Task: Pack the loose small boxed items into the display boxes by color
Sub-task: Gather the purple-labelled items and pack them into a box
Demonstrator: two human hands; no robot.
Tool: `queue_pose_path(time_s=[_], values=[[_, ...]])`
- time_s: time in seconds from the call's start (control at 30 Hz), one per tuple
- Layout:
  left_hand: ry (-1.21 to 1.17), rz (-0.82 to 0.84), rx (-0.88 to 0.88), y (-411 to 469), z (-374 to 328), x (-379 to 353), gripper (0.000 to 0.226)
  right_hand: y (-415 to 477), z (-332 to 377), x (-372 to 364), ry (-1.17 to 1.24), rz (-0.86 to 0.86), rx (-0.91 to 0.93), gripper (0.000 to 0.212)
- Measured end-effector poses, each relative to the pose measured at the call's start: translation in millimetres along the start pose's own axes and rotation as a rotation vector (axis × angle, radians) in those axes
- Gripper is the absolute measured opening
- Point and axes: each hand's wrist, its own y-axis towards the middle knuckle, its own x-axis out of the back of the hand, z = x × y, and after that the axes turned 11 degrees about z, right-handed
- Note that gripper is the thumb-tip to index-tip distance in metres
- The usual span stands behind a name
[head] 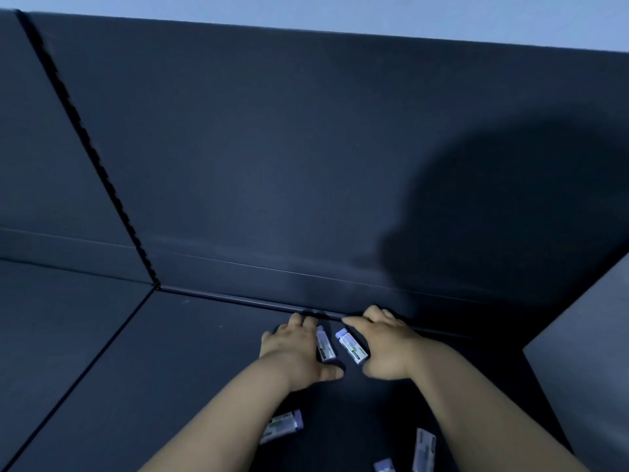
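On my feed both hands were stretched fwd over the dark mat (102, 352), close to the seam where it met the upright back panel (272, 148). The left hand (299, 349) lay palm down, fingers straight and relaxed, thumb stuck out to the side, gripping nothing. The first box (326, 347), small and white w/ a purple end, sat right along that hand's inner edge, touching it or partly under it (I couldn't tell which). The right hand (384, 345) arched over the second box (352, 345), index finger reaching past its far end and thumb near its near end. Whether it actually pinched the box I couldn't tell. The 2 boxes lay just beside each other between the hands, angled apart. Nearer the camera a third box (284, 424) lay by the left forearm, a fourth box (423, 449) by the right forearm, and a fifth box (384, 466) was cut off at the bottom edge. A large shadow (510, 216) fell across the panel's right side.
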Motion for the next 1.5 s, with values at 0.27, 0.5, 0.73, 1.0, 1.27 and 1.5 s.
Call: queue_pose_path(time_s=[0.27, 0.5, 0.73, 1.0, 1.27, 1.5], values=[[-0.039, -0.033, -0.064, 7, 3, 1, 0.073, -4, 3, 5, -0.01, -0.013, 0.038, 0.084], [0.1, -0.143, -0.111, 3, 5, 8, 0.073, -12, 6, 4, 0.064, -0.137, 0.04, 0.063], [0.205, -0.387, -0.16, -23, 22, 22, 0.07, -31, 24, 18, 0.052, -0.322, 0.125, 0.062], [0.242, -0.467, -0.068, -68, 73, 28, 0.072, -28, 85, 20, -0.038, -0.292, 0.259, 0.064], [0.137, -0.506, 0.012, -118, 166, 19, 0.067, -13, 194, 3, -0.015, -0.295, 0.313, 0.061], [0.132, -0.522, 0.028, -176, 302, 16, 0.067, 4, 334, -29, 0.082, -0.311, 0.311, 0.058]])
